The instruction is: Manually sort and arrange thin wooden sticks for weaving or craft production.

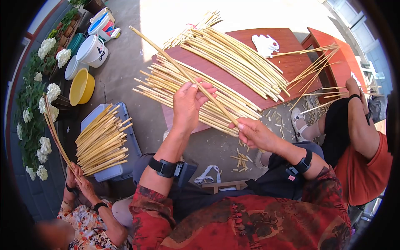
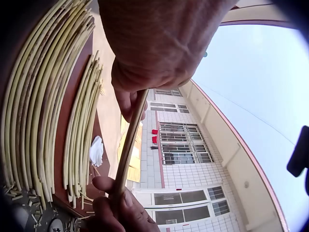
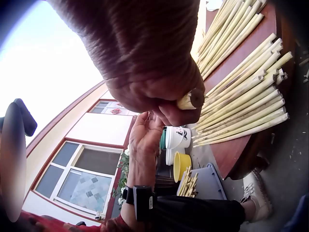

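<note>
A long pale-yellow plant stalk (image 1: 164, 54) runs diagonally in front of me, its far end up and to the left. My left hand (image 1: 188, 102) pinches it near its middle between thumb and fingers. Closer to me, my right hand (image 1: 255, 134) grips the lower end, thumb along the stalk. The cut end of this stalk (image 3: 195, 98) pokes out of my right fist in the right wrist view. Beneath my hands, a spread of similar stalks (image 1: 166, 83) lies on the red-brown table (image 1: 287, 37). A second bundle (image 1: 237, 58) lies farther across it.
At left, a person's hands (image 1: 81, 181) hold thin stalks beside a grey-blue bin (image 1: 132, 143) topped with short stalks. At right, another person (image 1: 366, 158) sits by thin stalks. White gloves (image 1: 265, 45) lie on the table; cut bits (image 1: 241, 160) litter the floor. A yellow basin (image 1: 82, 86) stands near buckets.
</note>
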`<state>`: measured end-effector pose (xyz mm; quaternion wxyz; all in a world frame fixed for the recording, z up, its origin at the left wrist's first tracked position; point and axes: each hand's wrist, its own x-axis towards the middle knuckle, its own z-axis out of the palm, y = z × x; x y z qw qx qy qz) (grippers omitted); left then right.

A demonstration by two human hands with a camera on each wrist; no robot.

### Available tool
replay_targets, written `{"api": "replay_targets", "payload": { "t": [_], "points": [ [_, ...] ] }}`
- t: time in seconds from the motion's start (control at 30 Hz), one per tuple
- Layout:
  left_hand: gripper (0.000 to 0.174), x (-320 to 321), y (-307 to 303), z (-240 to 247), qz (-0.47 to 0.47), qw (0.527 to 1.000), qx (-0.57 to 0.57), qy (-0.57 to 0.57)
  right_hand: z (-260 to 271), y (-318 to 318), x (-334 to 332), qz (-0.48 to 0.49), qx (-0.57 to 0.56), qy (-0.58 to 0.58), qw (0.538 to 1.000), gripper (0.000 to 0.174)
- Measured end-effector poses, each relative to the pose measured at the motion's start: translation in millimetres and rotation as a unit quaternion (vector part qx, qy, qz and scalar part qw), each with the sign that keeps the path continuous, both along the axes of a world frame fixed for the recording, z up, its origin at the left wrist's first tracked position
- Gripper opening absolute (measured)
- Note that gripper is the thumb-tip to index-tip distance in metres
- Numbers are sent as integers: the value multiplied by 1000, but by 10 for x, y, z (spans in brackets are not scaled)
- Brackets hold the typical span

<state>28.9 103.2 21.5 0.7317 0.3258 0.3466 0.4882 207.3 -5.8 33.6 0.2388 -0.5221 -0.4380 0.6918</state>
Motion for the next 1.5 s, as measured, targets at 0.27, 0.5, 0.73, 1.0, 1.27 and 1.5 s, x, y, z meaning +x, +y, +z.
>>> {"api": "replay_targets", "payload": {
  "t": [0.27,0.5,0.73,1.0,1.27,1.5],
  "points": [
    [27,209,-234,-89,-31,999,-19,-19,-60,7,44,-32,-1,-23,999,28],
    [29,109,-100,-113,-1,998,-31,-50,-107,-1,48,-18,-7,-8,1000,28],
    [30,148,-117,-222,26,995,-38,-88,-169,-8,29,24,146,-142,979,21],
    [34,145,-112,-235,28,989,-66,-130,-99,-58,16,22,209,-225,951,15],
    [31,-425,493,-69,218,968,-3,-122,-203,-99,195,23,394,-351,849,27],
    [33,-318,368,-137,200,968,12,-152,-197,-69,225,-15,400,-300,866,29]
  ]
}}
